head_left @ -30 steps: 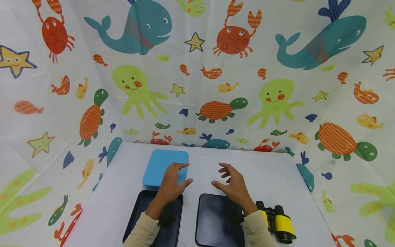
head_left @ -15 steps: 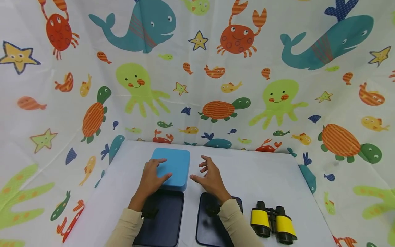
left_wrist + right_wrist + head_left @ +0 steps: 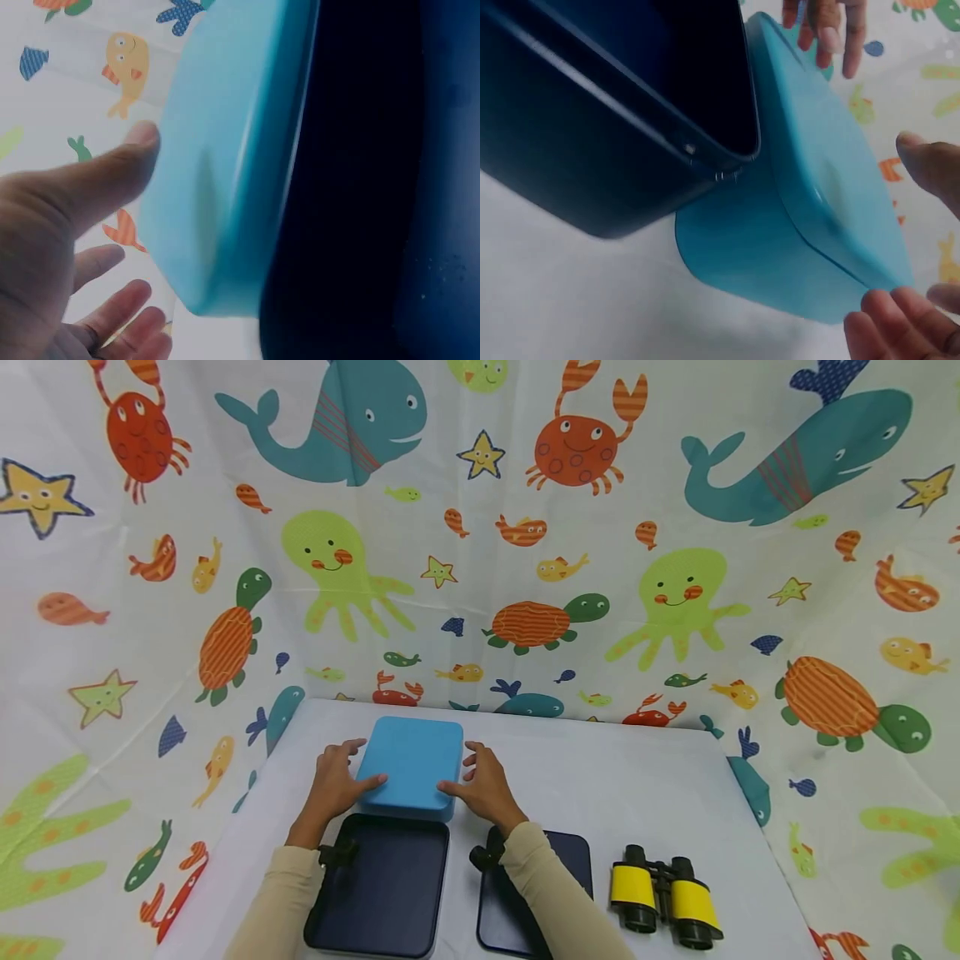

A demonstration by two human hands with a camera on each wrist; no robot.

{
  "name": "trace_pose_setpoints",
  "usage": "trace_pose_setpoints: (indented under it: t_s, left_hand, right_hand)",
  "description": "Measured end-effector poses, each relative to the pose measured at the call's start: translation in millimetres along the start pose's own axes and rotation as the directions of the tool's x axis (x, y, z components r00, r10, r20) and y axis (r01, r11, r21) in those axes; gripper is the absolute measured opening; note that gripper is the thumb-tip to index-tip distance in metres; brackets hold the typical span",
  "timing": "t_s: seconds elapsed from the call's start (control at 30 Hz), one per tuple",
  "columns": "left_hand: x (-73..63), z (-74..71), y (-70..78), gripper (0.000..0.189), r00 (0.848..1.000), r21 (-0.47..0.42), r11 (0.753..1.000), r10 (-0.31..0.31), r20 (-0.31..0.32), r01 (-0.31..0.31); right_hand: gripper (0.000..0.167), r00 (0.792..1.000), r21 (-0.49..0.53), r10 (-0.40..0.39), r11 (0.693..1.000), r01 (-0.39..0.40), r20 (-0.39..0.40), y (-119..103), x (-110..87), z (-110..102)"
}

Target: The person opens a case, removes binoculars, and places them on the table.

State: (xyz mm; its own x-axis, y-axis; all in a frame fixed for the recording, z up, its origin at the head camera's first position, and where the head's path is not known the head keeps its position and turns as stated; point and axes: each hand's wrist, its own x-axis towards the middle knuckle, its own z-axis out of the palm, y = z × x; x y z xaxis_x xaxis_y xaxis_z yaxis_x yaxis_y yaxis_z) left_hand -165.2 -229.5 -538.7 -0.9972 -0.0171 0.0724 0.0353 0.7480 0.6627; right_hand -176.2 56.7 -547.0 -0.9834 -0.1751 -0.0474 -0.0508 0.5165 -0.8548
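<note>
A light blue lidded box (image 3: 416, 760) stands at the back left of the white table. My left hand (image 3: 330, 787) is at its left side, fingers spread and thumb over the near left corner. On the other side my right hand (image 3: 483, 783) has its thumb over the lid's right edge and its fingers along the right wall. In the right wrist view those fingertips (image 3: 900, 311) overlap the box's edge; whether they touch it I cannot tell. Just in front of the blue box stands an open dark navy box (image 3: 382, 885).
A flat dark lid or tray (image 3: 573, 860) lies right of the navy box, partly under my right forearm. Yellow and black binoculars (image 3: 663, 897) rest farther right on the table (image 3: 622, 785). A sea-animal printed curtain (image 3: 465, 593) hangs behind and at both sides.
Both hands have moved left, my left one farther, from over the dark boxes to either side of the blue box. The box itself has stayed in place.
</note>
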Motion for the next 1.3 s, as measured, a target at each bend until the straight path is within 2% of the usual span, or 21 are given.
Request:
trace_pose_setpoints:
  t_s: [0.2, 0.4, 0.7, 0.87, 1.1, 1.3]
  left_hand:
    - [-1.5, 1.6, -9.2, 0.086, 0.997, -0.022, 0.999, -0.043, 0.071, 0.045]
    - [-3.2, 6.3, -12.7, 0.084, 0.994, -0.048, 0.997, -0.05, 0.099, 0.055]
    - [-5.1, 6.7, -11.6, 0.085, 0.998, -0.056, 0.998, -0.038, 0.05, 0.041]
    - [-6.3, 3.3, -6.2, 0.085, 0.999, -0.049, 0.998, -0.024, 0.021, 0.025]
    - [-9.2, 2.4, 8.8, 0.087, 0.999, -0.047, 0.998, -0.037, -0.014, 0.036]
    - [-5.1, 11.4, 25.6, 0.088, 0.999, -0.056, 0.998, -0.01, -0.038, 0.007]
  right_hand:
    - [0.089, 1.0, -0.017, 0.012, 1.0, -0.011, 0.015, -1, 5.4, 8]
    - [0.084, 1.0, -0.029, 0.027, 0.999, -0.027, 0.016, 0, 5.8, 11]
    - [0.083, 0.998, 0.027, 0.053, 0.998, -0.052, -0.015, -3, 3.6, 15]
    - [0.084, 0.999, 0.043, 0.036, 0.998, -0.034, -0.038, -4, 1.1, 14]
    - [0.085, 0.995, 0.07, 0.056, 0.996, -0.051, -0.08, -8, 0.2, 4]
    - [0.084, 0.993, 0.078, 0.058, 0.996, -0.05, -0.103, -7, -3.9, -16]
